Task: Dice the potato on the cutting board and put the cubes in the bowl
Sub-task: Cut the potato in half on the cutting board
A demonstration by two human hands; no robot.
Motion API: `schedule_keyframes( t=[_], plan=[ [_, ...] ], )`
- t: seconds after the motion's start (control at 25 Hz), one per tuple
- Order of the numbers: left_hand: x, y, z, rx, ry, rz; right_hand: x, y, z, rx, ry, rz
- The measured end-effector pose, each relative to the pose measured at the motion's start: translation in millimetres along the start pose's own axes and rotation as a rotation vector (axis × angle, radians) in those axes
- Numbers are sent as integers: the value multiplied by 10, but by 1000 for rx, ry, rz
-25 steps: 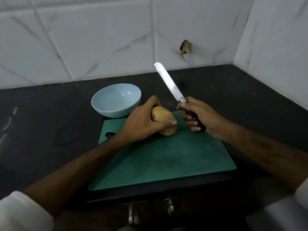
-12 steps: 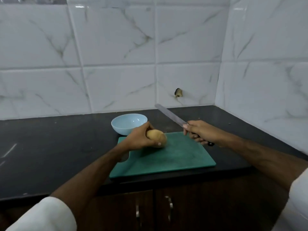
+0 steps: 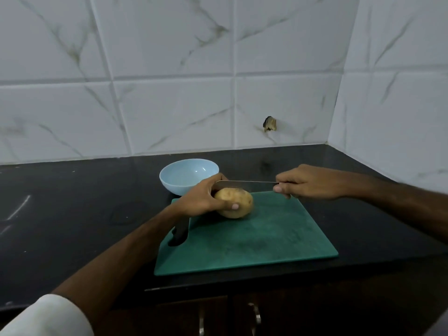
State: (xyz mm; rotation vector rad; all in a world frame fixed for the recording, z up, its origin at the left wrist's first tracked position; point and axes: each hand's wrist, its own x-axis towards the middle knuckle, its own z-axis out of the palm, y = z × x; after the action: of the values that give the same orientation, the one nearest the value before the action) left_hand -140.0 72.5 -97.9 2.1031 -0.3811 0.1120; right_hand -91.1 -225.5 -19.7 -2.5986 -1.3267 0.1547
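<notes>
Left hand [image 3: 202, 198]: fingers and thumb curled round potato, thumb tip on near side, pinning it to board. Right hand [image 3: 306, 183]: fingers wrapped tight round knife handle, handle hidden inside grip.

Knife [image 3: 244, 184]: one; blade roughly level, pointing left, lying across top far side of potato, tip near left knuckles.

Potato [image 3: 236, 202]: one, whole, uncut; oval, tan-yellow skin with small dark specks; resting on far left part of board.

Cutting board [image 3: 261, 238]: one, green, rectangular, handle slot at left edge partly under left forearm.

Bowl [image 3: 188, 175]: one, pale blue, upright, just beyond board's far left corner.

Countertop [image 3: 72, 214]: one, black. Wall tiles [image 3: 169, 69]: white, grey-veined; chipped hole [image 3: 269, 123] low on back wall.
</notes>
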Motion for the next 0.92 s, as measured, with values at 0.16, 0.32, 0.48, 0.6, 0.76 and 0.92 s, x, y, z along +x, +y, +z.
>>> schedule_keyframes(
  t=[0.16, 0.32, 0.48, 0.6, 0.76, 0.92],
  plan=[
    [-91, 97, 145, -19, -29, 26, -100, -77, 1, -107, -20, 2],
    [-115, 242, 204, 56, -24, 31, -176, -118, 10, -94, -58, 33],
    [-66, 354, 121, 235, -26, 50, -149, -150, 2, -121, -65, 21],
    [-29, 390, 111, 306, -47, 59, -123, -144, 20, -204, -53, 10],
    [-20, 409, 103, 345, -47, 84, -80, -143, 40, -261, -29, 8],
    [-31, 428, 67, 413, -60, 112, -38, -212, 52, -298, -37, 0]
  ],
)
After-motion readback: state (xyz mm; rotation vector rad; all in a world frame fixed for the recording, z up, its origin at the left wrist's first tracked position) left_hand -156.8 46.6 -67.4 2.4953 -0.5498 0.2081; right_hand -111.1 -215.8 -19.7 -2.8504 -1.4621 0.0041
